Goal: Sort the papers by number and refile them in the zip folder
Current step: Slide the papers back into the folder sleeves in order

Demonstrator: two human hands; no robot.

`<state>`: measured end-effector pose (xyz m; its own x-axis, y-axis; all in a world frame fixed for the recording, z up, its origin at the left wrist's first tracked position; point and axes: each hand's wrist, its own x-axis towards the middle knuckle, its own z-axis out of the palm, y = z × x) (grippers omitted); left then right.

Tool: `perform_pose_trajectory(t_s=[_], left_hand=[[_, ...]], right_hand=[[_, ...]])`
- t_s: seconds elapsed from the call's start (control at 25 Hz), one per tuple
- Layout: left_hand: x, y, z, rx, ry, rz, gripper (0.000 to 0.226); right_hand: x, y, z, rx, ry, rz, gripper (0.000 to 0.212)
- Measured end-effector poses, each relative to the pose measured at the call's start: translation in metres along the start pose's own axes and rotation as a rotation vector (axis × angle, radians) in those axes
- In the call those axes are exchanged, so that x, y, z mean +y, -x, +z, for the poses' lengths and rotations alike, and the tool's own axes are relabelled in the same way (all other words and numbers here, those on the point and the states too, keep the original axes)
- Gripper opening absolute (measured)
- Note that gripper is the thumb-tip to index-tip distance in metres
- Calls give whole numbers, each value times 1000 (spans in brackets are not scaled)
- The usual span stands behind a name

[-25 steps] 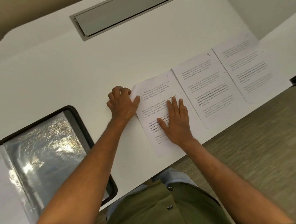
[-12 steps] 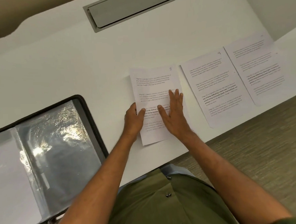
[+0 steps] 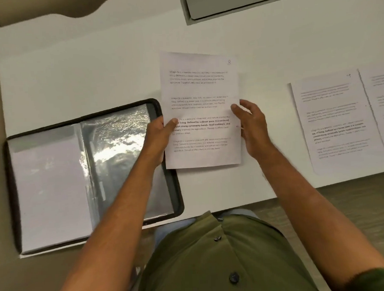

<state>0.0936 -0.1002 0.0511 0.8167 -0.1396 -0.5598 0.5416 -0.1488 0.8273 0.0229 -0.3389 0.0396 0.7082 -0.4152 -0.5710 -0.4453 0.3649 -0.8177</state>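
While both hands hold it by its long edges, sheet 8 (image 3: pixel 200 93) stands with its long axis running away from the person, the handwritten 8 at its far right corner and the printed lines reading upright toward them. Its left edge laps the right rim of the folder (image 3: pixel 173 159). Thumb on the print and fingers hidden behind, the left hand (image 3: pixel 158 133) pinches the sheet's left edge; the right hand (image 3: pixel 251 125) curls round its right edge, fingertips on the paper's face. This sheet is thin white paper, rectangular, with four blocks of grey type, one partly bold. Lying open and flat left of the sheet, the folder is a rounded rectangle with a black rim, long axis crosswise, holding glossy, crinkled clear sleeves (image 3: pixel 117 131) over pale pages. Right of the sheet, well apart, sheet 9 (image 3: pixel 334 124) lies flat on the smooth white desk (image 3: pixel 82 68), tilted, its right edge overlapped by another sheet (image 3: pixel 382 104). Beyond the sheet a grey metal hatch (image 3: pixel 245 0) is set in the desk
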Motion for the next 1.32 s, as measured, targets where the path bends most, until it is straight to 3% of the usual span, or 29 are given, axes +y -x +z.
perform_pose_trajectory(t_s=[0.16, 0.32, 0.44, 0.52, 0.76, 0.96, 1.12, 1.32], left_hand=[[11, -5, -57, 27, -18, -1, 15], [15, -13, -110, 62, -64, 27, 10], [13, -26, -143, 63, -115, 48, 11], [12, -36, -165, 97, -221, 117, 25], [-1, -57, -217, 205, -769, 414, 32], [-34, -65, -232, 117, -1257, 472, 41], [-44, -62, -228, 176, -1270, 496, 44], [-41, -63, -229, 234, -1174, 586, 15]], right_hand=[[3, 7, 54, -224, 46, 4, 34], [12, 17, 107, -287, 136, -4, 28], [18, 21, 137, -264, 235, -34, 24], [22, 20, 155, -236, 255, -55, 27], [37, 20, 195, -37, 58, -74, 19], [47, 23, 207, 68, 30, -70, 24], [47, 25, 214, 119, 7, -103, 23], [44, 25, 223, 146, -10, -113, 25]])
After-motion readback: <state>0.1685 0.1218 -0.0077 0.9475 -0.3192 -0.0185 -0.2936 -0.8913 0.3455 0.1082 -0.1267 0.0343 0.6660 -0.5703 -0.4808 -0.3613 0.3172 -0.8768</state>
